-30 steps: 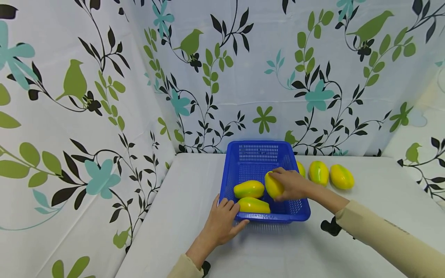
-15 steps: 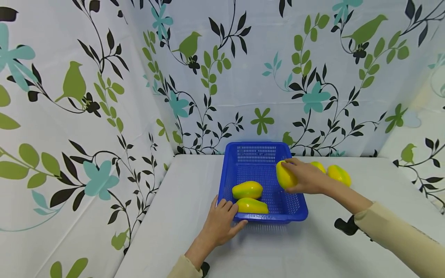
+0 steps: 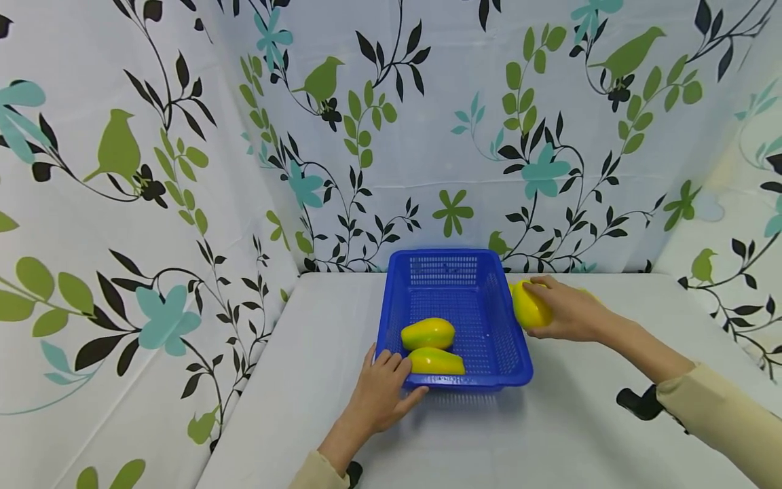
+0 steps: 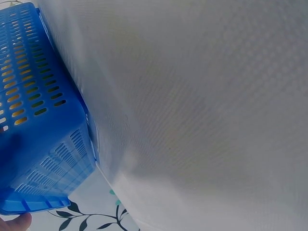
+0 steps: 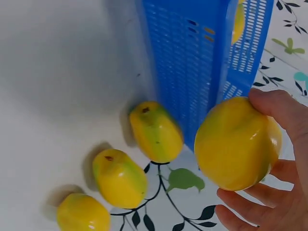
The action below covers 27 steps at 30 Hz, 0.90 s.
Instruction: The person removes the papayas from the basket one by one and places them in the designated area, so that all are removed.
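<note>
A blue perforated plastic basket stands on the white table, with two yellow-green papayas lying in its near left part. My left hand holds the basket's near left corner, fingers over the rim and thumb along the front edge. Just outside the basket's right side, my right hand grips another papaya between thumb and fingers, above the table. Below it, the right wrist view shows three papayas in a row on the table; the right hand mostly hides them in the head view.
White cloth covers the table. A patterned curtain with leaves, birds and flowers hangs behind it and along the left and right sides.
My right hand has lifted the papaya out of the basket and carried it right, past the right rim. My left hand stays at the basket corner.
</note>
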Each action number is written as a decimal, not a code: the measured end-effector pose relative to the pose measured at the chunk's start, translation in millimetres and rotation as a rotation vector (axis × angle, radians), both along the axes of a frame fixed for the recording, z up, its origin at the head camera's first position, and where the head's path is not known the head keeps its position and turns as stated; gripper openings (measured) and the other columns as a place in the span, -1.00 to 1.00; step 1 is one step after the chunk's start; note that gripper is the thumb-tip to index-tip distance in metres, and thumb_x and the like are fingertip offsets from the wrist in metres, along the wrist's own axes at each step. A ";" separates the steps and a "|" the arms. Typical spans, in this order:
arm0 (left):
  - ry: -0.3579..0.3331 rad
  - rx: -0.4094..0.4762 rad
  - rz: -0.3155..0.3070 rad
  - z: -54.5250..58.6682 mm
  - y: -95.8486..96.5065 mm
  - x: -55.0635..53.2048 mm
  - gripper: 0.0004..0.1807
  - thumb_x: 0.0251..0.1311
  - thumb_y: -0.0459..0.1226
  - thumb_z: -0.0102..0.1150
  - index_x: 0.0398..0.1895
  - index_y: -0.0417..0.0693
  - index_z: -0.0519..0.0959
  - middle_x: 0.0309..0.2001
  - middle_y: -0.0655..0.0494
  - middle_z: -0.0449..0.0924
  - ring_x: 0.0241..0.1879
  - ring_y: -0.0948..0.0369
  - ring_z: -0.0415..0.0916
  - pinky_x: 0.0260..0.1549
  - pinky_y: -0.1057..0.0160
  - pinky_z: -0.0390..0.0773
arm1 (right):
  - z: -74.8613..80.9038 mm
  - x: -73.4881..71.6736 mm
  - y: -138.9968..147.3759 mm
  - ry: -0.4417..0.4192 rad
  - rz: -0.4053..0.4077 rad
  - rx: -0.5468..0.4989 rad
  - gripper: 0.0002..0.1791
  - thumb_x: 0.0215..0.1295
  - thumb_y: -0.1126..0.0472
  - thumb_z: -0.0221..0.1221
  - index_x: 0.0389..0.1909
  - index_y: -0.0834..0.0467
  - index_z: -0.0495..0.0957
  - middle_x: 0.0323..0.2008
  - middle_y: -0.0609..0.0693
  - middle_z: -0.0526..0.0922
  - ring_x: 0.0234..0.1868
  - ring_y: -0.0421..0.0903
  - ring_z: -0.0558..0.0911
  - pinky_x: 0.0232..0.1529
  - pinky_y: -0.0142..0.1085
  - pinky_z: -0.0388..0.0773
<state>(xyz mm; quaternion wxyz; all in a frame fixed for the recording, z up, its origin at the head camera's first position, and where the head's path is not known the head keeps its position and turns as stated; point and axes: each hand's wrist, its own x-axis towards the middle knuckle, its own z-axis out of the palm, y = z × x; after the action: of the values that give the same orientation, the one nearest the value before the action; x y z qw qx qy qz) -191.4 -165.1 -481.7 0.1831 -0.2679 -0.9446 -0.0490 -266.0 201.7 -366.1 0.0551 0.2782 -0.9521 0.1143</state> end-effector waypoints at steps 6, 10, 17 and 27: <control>0.015 -0.003 -0.004 -1.0 -1.2 -0.5 -0.47 0.36 0.26 -0.13 -0.10 0.03 0.48 -0.25 0.17 0.46 -0.13 0.16 0.39 0.31 -0.21 0.23 | -19.1 0.9 8.1 -0.039 -0.016 0.013 -0.11 -0.03 -0.04 0.47 0.26 0.36 0.41 0.19 0.39 0.43 -0.08 0.20 0.61 -0.16 0.05 0.64; 0.015 -0.011 -0.004 -0.8 -1.3 -0.6 -0.46 0.37 0.27 -0.15 -0.09 0.03 0.48 -0.24 0.17 0.47 -0.12 0.15 0.39 0.31 -0.21 0.23 | -32.3 2.2 10.3 -0.054 -0.003 0.034 -0.10 -0.05 -0.08 0.48 0.25 0.35 0.43 0.18 0.37 0.46 -0.05 0.23 0.61 -0.14 0.07 0.64; 0.009 -0.012 0.005 1.9 -1.5 0.0 -0.47 0.36 0.27 -0.14 -0.10 0.03 0.48 -0.23 0.16 0.48 -0.11 0.15 0.39 0.31 -0.22 0.23 | -49.3 0.7 7.9 -0.062 0.025 0.049 -0.11 -0.05 -0.09 0.46 0.26 0.33 0.43 0.19 0.36 0.45 -0.05 0.22 0.63 -0.10 0.08 0.63; 0.046 -0.008 -0.010 1.8 -0.6 0.7 -0.50 0.35 0.26 -0.10 -0.13 0.05 0.47 -0.28 0.18 0.43 -0.15 0.16 0.37 0.29 -0.23 0.26 | -74.6 -1.2 7.7 -0.118 0.056 0.014 -0.10 -0.05 -0.19 0.46 0.23 0.28 0.47 0.22 0.37 0.45 0.11 0.29 0.55 0.03 0.19 0.55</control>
<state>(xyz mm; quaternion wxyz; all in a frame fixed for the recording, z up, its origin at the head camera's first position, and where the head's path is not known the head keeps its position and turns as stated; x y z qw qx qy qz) -190.7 -165.6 -479.8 0.2034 -0.2745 -0.9390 -0.0401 -267.3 209.4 -440.7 -0.0061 0.2978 -0.9463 0.1253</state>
